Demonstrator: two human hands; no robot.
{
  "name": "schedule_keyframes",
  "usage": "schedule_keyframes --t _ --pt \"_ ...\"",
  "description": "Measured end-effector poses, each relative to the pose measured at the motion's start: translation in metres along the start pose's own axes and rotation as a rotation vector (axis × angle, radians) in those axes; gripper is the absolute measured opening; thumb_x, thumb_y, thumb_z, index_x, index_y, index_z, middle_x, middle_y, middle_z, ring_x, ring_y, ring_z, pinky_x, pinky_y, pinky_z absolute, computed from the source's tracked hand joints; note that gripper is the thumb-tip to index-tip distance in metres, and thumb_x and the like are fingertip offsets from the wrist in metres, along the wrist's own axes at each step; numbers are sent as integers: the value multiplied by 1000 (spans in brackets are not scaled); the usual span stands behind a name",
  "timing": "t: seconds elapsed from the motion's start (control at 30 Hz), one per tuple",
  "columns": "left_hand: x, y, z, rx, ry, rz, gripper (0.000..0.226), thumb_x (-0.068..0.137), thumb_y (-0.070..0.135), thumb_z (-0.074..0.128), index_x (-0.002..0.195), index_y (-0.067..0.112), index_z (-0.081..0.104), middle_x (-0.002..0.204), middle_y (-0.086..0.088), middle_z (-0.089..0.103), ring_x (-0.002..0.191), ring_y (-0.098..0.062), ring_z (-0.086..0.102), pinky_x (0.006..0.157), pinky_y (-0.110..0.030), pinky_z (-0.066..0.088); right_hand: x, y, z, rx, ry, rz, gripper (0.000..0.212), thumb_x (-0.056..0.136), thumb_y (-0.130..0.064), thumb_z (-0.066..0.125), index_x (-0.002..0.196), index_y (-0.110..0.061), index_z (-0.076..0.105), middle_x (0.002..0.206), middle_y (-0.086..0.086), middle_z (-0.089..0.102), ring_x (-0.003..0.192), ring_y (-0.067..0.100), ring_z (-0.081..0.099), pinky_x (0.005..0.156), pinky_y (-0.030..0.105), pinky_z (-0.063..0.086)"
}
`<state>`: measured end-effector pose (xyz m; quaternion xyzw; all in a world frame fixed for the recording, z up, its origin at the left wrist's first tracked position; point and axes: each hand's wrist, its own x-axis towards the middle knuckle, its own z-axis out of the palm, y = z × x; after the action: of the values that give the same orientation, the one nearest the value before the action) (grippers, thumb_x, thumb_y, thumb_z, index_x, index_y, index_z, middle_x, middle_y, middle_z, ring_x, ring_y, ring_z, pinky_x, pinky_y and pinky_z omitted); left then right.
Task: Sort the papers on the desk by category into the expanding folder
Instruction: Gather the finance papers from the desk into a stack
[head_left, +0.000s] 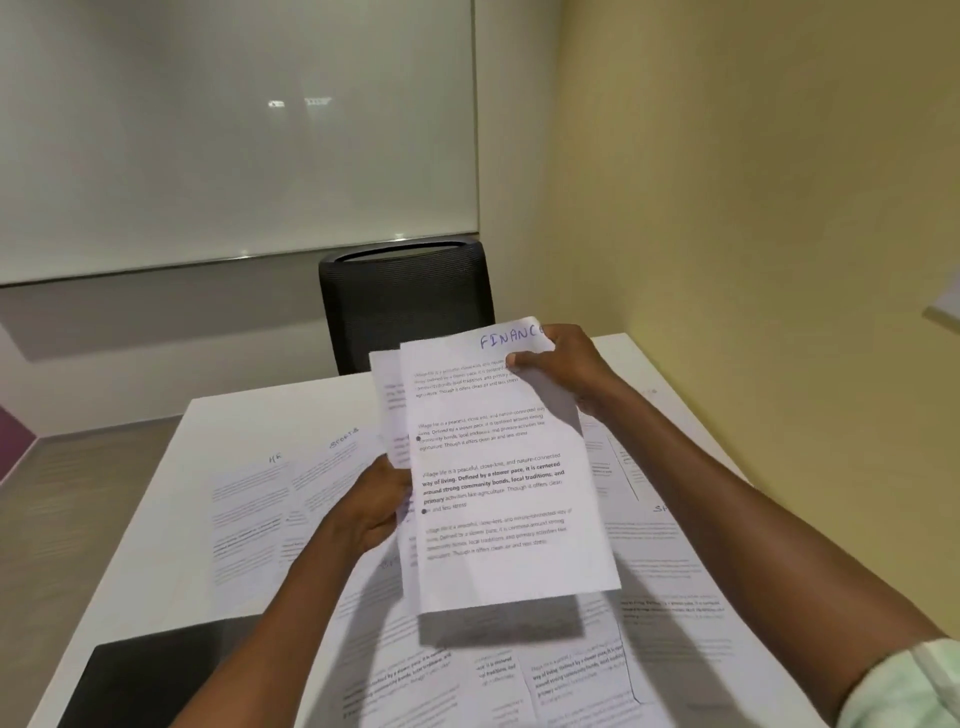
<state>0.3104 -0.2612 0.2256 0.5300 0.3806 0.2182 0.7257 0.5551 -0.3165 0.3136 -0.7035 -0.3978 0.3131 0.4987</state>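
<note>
A person's two bare hands hold printed white paper sheets above a white rectangular counter (156, 519), seen from a head-worn camera looking forward and down.

The right hand (566, 369) pinches the top right corner of a white sheet headed "FINANCE" in blue handwriting (498, 483), its thumb lying across the front of the page. The sheet hangs upright, its long axis running from about twelve o'clock down to six o'clock, tilted slightly. That grip is closed on the paper.

The left hand (371, 506) sits at about seven o'clock from the right hand, lower and closer to the person. Its grip curls round the left edge of a second white sheet (387, 410), which stands just behind the finance page and peeks out on its left side.

Below, more printed white sheets (249, 514) lie spread flat over the counter, some with short handwritten headings. At the eight o'clock corner of the view lies a flat black object (150, 680), probably the expanding folder, though no pockets can be made out. It lies well apart from the held page, towards seven o'clock, nearer the left hand.

A black mesh office chair (405, 301) stands beyond the counter at twelve o'clock.
</note>
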Motion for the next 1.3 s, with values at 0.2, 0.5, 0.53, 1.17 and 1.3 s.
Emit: schedule_keyframes --t 0.2,0.5,0.53,1.17,1.3 --pt "2 -32 18 -137 -203 -220 35 88 13 67 121 1 68 122 -24 66 98 -32 70 81 -42 59 -8 34 2 4 37 139 58 83 -23 77 130 -8 46 122 2 58 103 18 58 64 13 46" --pt "18 -64 40 -287 -1 -372 45 94 39 61 126 7 65 122 -21 67 103 -36 69 83 -49 58 -48 129 -21 80 -168 413 18 81 -13 77 87 -16 60 101 1 68 83 8 61 67 23 46" --pt "22 -68 43 -361 35 -382 59 92 59 52 128 13 64 125 -18 66 111 -37 65 93 -54 53 -51 140 -18 104 -128 407 17 80 -8 77 88 -13 63 98 1 69 84 11 63 67 24 47" --pt "22 -144 121 166 381 17 52 72 22 88 119 19 67 108 4 74 99 -11 70 85 -34 59 -91 233 -31 259 -6 209 35 77 -8 80 107 -23 67 102 -6 74 92 10 71 78 27 59" --pt "16 -163 125 126 444 -29 55 72 20 88 122 17 65 107 4 74 101 -11 69 89 -37 58 -97 251 -23 247 -38 244 34 77 -6 79 99 -30 66 98 -6 74 88 9 71 76 27 59"
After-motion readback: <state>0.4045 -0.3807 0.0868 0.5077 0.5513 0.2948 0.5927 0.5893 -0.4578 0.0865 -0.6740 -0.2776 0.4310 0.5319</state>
